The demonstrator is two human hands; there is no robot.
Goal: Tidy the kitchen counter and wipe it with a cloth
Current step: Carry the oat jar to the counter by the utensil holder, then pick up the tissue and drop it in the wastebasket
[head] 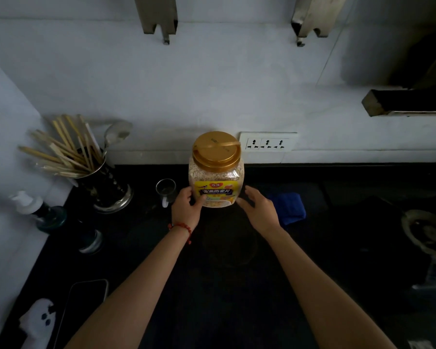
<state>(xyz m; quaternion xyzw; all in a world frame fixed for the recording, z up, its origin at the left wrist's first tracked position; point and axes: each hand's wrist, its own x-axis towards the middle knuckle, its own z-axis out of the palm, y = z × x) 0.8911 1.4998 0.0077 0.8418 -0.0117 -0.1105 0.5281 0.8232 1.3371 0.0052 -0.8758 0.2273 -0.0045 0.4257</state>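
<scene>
The tidying looks under way and the wiping not yet begun. At the far left of the counter [312, 248] a pump bottle [33, 207] stands by the left wall, with a holder [106, 187] full of chopsticks and a spoon behind it. Near the front left edge lie a phone [86, 303] and a small white ghost figure [39, 321]. A glass mug [166, 191] stands just left of the jar [216, 170], which is upright against the back wall, below the socket strip [267, 142], lid on.

The left hand [186, 207] has its grip on the jar's lower left side, thumb across the label. The right hand [258, 209] has its fingers spread and relaxed just beside the jar's right side; whether the fingertips touch it I cannot tell, and it holds nothing. Judging by this, the jar is being set in place or about to be lifted.

The cloth [288, 207], blue and folded, lies on the counter just right of the right hand, untouched. At the far right a stove burner [425, 233] shows dimly. Left to do, as it seems: settle the jar and the loose things, then take the cloth and wipe.
</scene>
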